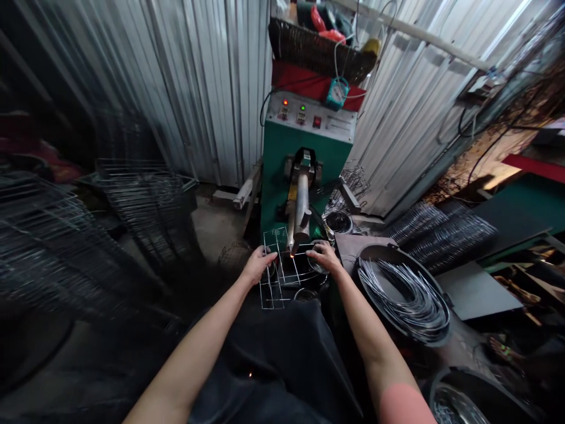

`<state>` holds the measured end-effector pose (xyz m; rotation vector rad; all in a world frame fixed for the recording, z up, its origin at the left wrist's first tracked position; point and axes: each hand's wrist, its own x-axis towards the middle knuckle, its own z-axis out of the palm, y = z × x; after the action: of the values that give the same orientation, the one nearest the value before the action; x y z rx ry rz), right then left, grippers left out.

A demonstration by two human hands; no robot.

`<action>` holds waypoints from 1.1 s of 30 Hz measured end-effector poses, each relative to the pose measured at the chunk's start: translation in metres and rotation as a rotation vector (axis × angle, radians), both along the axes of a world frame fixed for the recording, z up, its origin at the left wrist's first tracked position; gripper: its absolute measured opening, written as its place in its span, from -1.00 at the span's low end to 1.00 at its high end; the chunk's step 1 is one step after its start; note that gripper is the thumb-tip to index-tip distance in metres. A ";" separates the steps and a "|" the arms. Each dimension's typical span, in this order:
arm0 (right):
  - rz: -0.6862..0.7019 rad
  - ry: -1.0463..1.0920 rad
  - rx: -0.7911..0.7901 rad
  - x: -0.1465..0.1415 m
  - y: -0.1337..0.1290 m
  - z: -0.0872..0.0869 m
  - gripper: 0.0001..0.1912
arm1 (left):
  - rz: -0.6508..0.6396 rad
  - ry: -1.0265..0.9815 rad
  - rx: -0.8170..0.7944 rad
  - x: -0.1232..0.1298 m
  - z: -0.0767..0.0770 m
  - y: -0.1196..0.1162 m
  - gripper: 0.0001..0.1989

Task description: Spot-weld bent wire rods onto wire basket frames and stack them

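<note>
In front of me a wire grid frame point(272, 308) hangs under the tip of a green spot welding machine point(282, 147). My left hand point(259, 264) pinches the frame at its left side between thumb and fingers. On the other side, my right hand point(324, 257) grips the end of a thin straight wire point(301, 254) that crosses the frame. A small orange glow shows where the wires meet beneath the welder's electrode arm point(302, 200). A spark point(250, 374) hovers over the dark cloth on my lap.
At right stands a round tub point(362, 259) of curved wires, with another tub point(435, 386) nearer me. Stacked wire racks point(141, 194) fill the left. Behind the machine is a corrugated metal wall point(212, 88). A basket point(309, 50) sits above the welder.
</note>
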<state>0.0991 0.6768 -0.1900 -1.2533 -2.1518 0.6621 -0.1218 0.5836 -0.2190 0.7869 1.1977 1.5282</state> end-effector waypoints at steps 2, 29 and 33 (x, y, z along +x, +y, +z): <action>0.006 -0.013 0.002 0.001 0.003 -0.002 -0.63 | -0.010 -0.002 0.002 -0.001 -0.001 0.002 -0.59; 0.176 -0.087 0.469 0.007 -0.127 0.036 -0.82 | -0.052 -0.274 -0.123 -0.026 0.007 -0.134 -0.52; 0.180 -0.075 0.439 0.008 -0.130 0.042 -0.81 | -0.107 -0.332 -0.185 -0.028 0.004 -0.141 -0.52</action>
<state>0.1068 0.5466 -0.1478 -0.8695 -2.3242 0.1910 -0.1497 0.4425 -0.2154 0.4464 1.0143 1.3742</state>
